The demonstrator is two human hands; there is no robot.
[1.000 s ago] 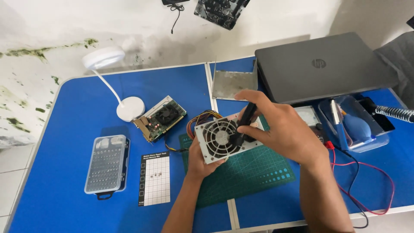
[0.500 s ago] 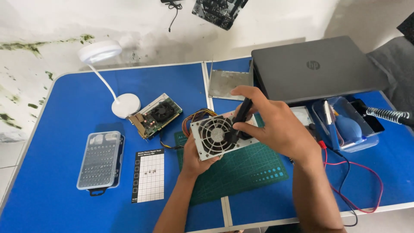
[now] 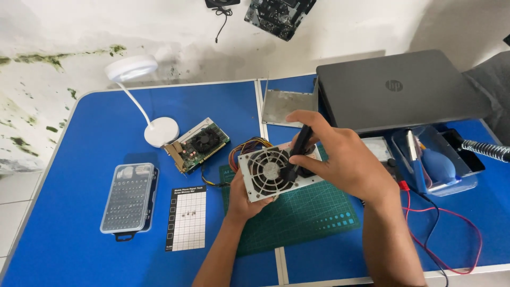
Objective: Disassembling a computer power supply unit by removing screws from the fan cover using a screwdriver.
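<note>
Gripping the grey power supply unit (image 3: 276, 172) from below, the left hand (image 3: 241, 199) tilts its fan face up over the green cutting mat (image 3: 303, 218); the right hand (image 3: 342, 159), fingers closed around a black screwdriver (image 3: 298, 149), presses its tip on the unit's fan side, above the mat's upper edge
</note>
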